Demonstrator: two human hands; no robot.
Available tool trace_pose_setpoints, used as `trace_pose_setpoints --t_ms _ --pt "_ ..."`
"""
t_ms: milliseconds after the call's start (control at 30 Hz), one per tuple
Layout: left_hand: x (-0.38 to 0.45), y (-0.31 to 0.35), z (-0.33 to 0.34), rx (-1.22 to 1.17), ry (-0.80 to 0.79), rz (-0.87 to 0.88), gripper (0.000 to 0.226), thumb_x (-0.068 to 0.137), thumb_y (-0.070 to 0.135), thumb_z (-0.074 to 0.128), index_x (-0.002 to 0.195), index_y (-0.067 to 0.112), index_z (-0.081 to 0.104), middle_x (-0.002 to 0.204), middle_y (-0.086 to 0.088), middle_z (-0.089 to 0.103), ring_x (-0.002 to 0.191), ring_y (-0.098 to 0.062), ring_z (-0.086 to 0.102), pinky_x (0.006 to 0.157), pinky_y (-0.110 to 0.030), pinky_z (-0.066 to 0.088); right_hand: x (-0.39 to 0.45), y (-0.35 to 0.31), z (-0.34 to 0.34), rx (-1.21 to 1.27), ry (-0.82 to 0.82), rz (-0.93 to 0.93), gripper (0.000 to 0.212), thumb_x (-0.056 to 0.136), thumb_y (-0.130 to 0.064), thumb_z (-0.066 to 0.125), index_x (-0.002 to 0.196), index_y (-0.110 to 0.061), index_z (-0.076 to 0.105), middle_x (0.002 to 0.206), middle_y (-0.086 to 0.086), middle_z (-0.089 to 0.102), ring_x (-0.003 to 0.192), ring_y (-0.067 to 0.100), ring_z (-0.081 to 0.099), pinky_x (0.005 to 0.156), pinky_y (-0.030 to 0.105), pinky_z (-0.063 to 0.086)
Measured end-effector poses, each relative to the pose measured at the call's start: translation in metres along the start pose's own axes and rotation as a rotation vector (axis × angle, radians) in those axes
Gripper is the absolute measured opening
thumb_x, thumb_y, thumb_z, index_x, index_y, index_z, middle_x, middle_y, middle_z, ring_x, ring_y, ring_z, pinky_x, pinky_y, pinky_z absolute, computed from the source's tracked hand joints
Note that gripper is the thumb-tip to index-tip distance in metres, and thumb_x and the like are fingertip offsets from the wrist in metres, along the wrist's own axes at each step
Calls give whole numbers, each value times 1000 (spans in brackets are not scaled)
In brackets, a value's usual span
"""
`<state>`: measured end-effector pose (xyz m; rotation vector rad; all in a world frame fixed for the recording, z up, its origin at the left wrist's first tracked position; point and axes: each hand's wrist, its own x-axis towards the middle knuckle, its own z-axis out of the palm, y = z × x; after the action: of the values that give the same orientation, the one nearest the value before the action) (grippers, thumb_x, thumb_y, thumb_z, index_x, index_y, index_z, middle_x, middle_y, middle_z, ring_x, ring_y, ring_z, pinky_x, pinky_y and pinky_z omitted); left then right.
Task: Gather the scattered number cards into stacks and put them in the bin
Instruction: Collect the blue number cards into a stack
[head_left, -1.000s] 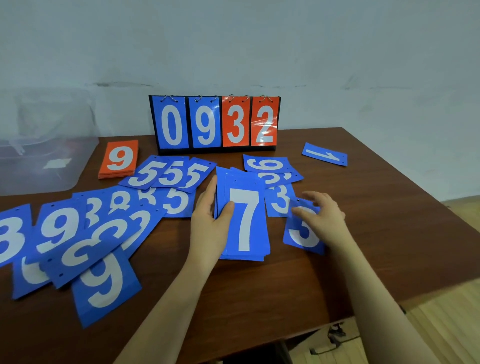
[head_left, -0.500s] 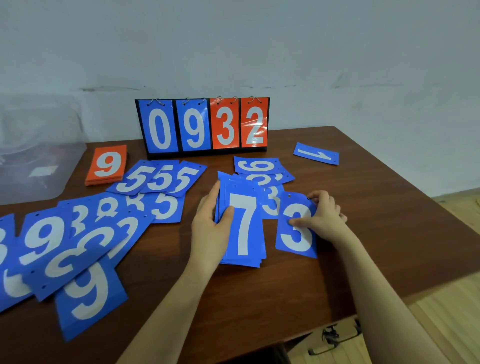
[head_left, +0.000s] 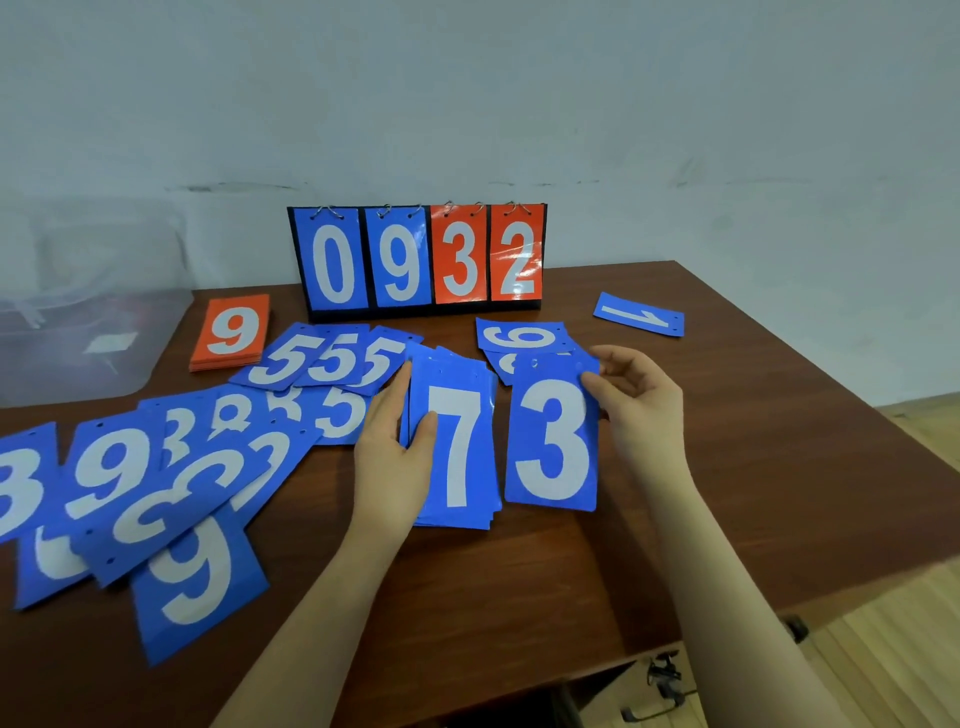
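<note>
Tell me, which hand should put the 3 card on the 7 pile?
Probably the right hand: it already pinches the blue 3 card, while the left hand grips the 7 stack.

1. The clear plastic bin (head_left: 78, 332) runs off the left edge; its contents are too blurred to make out.
2. The blue 8 card (head_left: 21, 478) is cut by the left edge.
3. The stack topped by 7 (head_left: 457, 447) hides its lower cards.
4. The card under the 6 card (head_left: 519, 336) is mostly covered by the 3 card (head_left: 553, 441), its digit unreadable.
</note>
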<state>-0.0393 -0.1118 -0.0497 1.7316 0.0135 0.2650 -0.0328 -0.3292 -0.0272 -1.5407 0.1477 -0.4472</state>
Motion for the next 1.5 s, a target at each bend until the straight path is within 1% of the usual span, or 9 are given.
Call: trace_pose_setpoints --t_ms 267,467,600,733,800,900,1000,1367,1500 --pt "-3 10 -13 -117 -12 -38 53 92 20 53 137 42 35 132 12 44 117 -13 53 79 -33 57 -7 -15 47 3 -109 -27 12 87 -14 65 96 -23 63 93 -3 64 88 6 68 55 17 53" --pt "-2 18 -16 -193 -19 -72 52 91 25 54 136 41 36 132 8 48 112 -14 58 59 -18 56 -12 5 84 -36 -49 -48 18 87 -16 65 102 -25 64 90 1 61 93 21 63 77 43 56" --pt "1 15 -17 -157 -21 -46 60 88 21 60 139 39 33 131 12 47 108 -8 57 64 -20 57 -14 9 98 -76 -74 -107 20 87 -10 64 103 -21 65 82 -10 56 81 8 53 75 27 51" --pt "8 7 -18 -129 2 -51 61 88 18 60 139 39 33 133 10 46 109 -7 56 62 -19 57 -3 15 88 -147 -61 -72 23 89 -20 63 112 -22 63 101 -6 62 94 9 57 69 15 49" --pt "13 4 -19 -126 22 -72 60 88 19 60 138 40 34 136 9 45 110 -9 57 62 -21 57 10 26 68 -384 -84 -40 30 92 -28 59 120 -19 59 119 -2 60 110 12 54 76 11 47" --pt "17 -2 -20 -116 47 -87 57 89 22 60 137 41 36 135 9 47 109 -12 58 64 -27 59 23 45 36 -955 -291 -34 48 94 -44 49 137 -23 47 146 -4 43 137 14 35 112 36 26" --pt "17 -5 -19 -116 68 -102 56 89 22 59 137 41 36 129 10 49 105 -12 60 62 -27 59 19 51 22 -1177 -449 -25 50 95 -53 37 141 -34 38 155 -13 25 144 9 17 114 38 5" --pt "4 -11 -17 -119 86 -117 57 90 19 59 138 39 37 129 6 52 109 -16 60 71 -36 59 -23 33 7 -956 -461 -141 21 91 -44 54 107 -37 66 121 -22 56 119 5 42 95 28 12" --pt "1 -12 -18 -125 84 -129 57 89 18 59 137 41 38 129 5 53 109 -16 60 70 -36 59 -19 36 16 -1006 -207 -5 52 77 -57 66 119 -29 58 127 -8 46 120 17 38 101 36 20"
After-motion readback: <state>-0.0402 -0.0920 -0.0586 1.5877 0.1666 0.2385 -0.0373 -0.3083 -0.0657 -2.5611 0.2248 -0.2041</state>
